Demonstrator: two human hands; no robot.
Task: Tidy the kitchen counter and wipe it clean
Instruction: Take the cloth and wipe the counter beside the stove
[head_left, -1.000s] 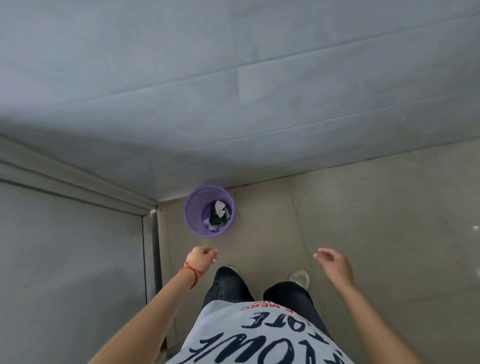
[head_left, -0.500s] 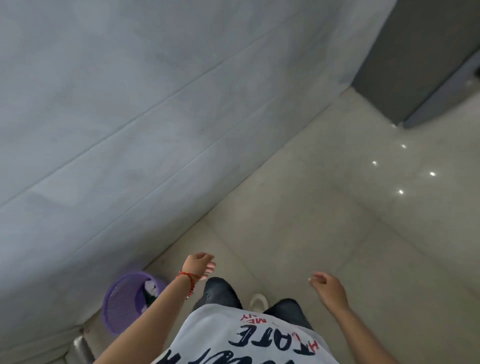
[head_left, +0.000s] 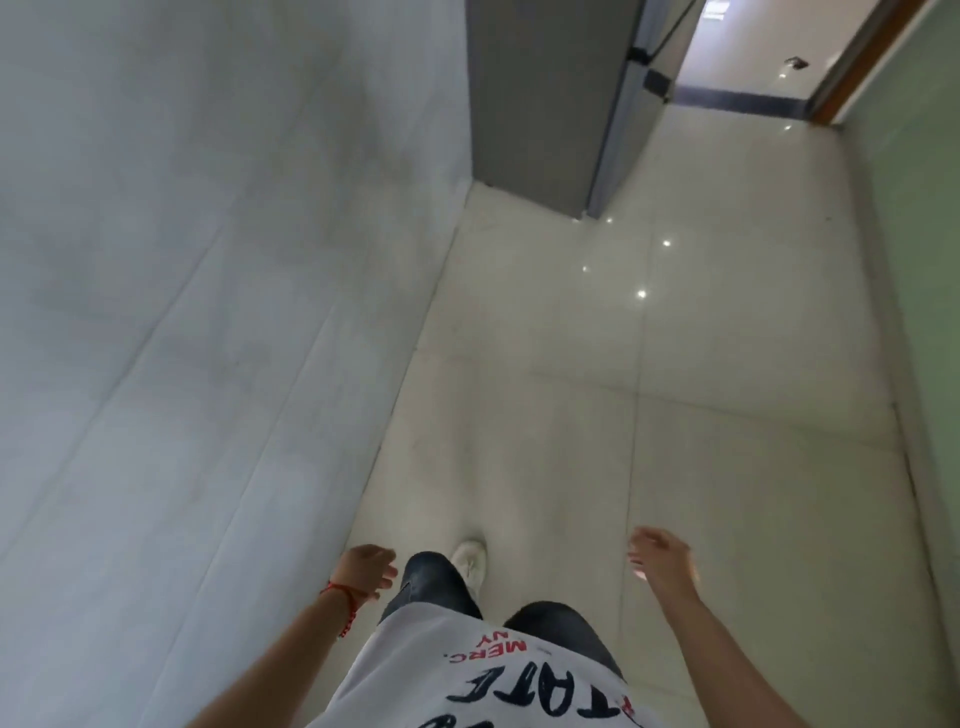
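Left hand (head_left: 366, 569) and right hand (head_left: 660, 561) hang empty, each grip loose; glossy pale tiled floor (head_left: 623, 415), grey wall (head_left: 208, 260) left, grey cabinet (head_left: 545, 104) far.

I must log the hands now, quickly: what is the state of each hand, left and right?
Left hand: open, fingers loosely curled, holding nothing.
Right hand: open, fingers relaxed, holding nothing.

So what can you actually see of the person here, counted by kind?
Hands: 2, the left hand and the right hand, both holding nothing
Shoes: 1, a white shoe
Bracelets: 1, a red string bracelet on the left wrist
Total: 4
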